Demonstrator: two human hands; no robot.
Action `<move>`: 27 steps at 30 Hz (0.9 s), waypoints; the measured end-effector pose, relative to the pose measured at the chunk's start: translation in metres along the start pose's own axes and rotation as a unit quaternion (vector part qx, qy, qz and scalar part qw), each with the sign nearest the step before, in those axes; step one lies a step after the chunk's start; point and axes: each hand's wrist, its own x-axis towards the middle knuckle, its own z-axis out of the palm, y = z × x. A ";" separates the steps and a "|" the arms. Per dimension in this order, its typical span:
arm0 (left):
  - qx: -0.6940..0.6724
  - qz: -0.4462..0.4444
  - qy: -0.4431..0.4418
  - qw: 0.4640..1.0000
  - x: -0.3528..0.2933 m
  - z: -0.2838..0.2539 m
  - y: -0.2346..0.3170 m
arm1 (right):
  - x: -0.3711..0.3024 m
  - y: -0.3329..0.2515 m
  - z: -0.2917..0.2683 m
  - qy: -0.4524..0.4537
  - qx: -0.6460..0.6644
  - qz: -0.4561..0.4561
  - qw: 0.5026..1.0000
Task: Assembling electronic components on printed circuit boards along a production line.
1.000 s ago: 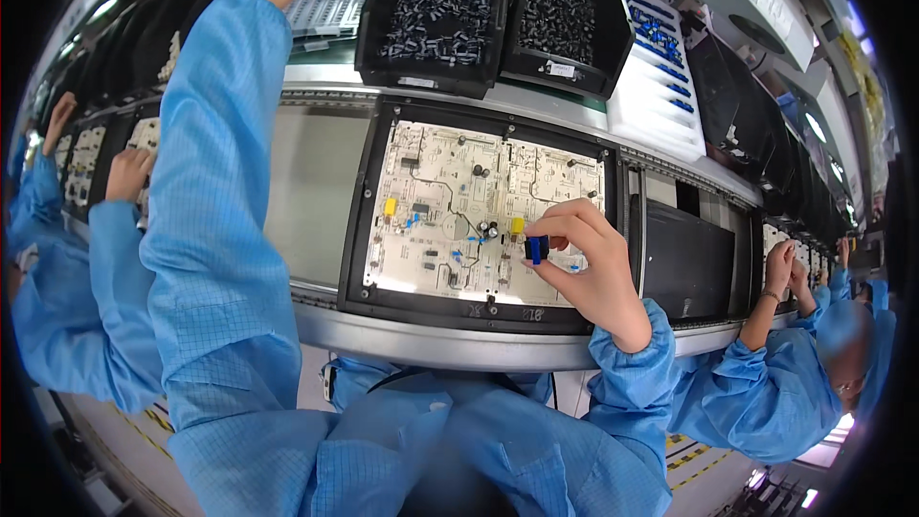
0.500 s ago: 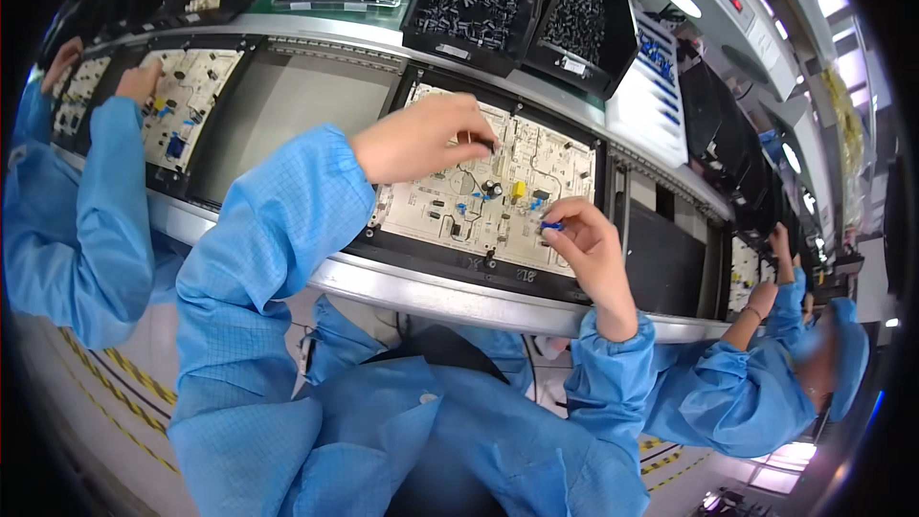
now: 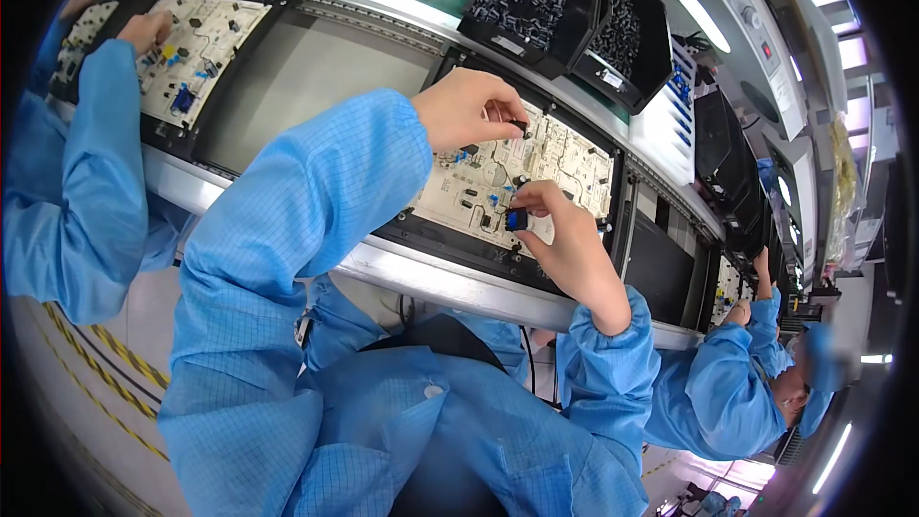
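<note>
A cream circuit board with small parts on it lies in a black frame before me. My left hand is over its far part, fingertips pinched on a small black electronic component. Whether that component touches the board I cannot tell. Over the near middle, my right hand has thumb and fingers closed round a dark-and-blue box-shaped component. Its underside is hidden, so contact with the board is unclear. My left hand and sleeve cover the board's far left corner.
Two black bins of small dark parts stand beyond the board. A white tray with blue parts is to their right. A metal rail edges the line in front of me. Co-workers in blue sleeves work at boards on both sides.
My right hand has moved left over the board with the blue component, now turned so its broad side shows. My left hand stays pinched on the black component. The whole view has shifted.
</note>
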 end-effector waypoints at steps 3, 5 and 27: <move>-0.008 -0.022 0.004 1.000 -0.002 -0.003 0.000 | 0.008 -0.004 0.006 -0.026 -0.053 0.008 0.998; -0.009 -0.028 0.023 0.999 -0.002 -0.006 0.002 | 0.011 -0.007 0.007 -0.036 -0.053 0.007 0.998; -0.022 -0.044 0.099 0.994 0.010 -0.028 0.002 | 0.012 -0.013 0.026 0.019 -0.180 -0.023 0.983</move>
